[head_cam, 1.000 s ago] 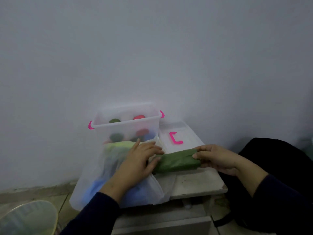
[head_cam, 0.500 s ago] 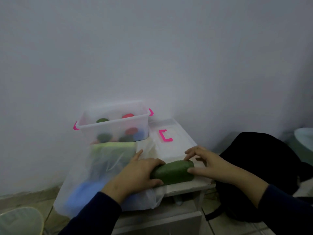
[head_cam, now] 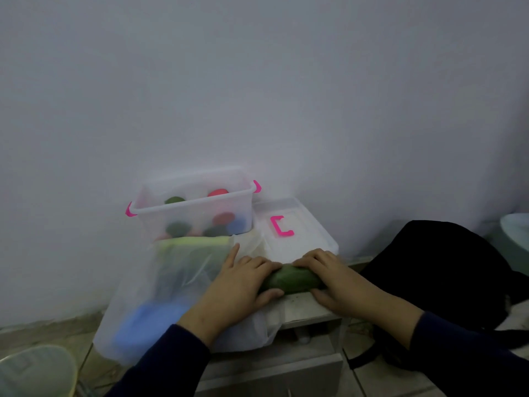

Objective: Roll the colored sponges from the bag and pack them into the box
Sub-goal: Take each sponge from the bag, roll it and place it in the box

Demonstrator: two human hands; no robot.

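Both hands, left [head_cam: 237, 285] and right [head_cam: 335, 277], clasped on rolled dark-green sponge [head_cam: 292, 279], fingers curled over it. Pale tabletop [head_cam: 303, 308] against plain white wall [head_cam: 257, 96]. Clear plastic box [head_cam: 194, 213] behind.

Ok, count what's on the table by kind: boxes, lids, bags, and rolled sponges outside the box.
clear box: 1
lid: 1
plastic bag: 1
green rolled sponge: 1
Total: 4

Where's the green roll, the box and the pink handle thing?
Green roll [head_cam: 292, 279], head view, on its bare middle between the two hands.
Box [head_cam: 197, 216], head view, on its clear front wall.
Pink handle [head_cam: 282, 225], head view, on its long bar, on the white lid.
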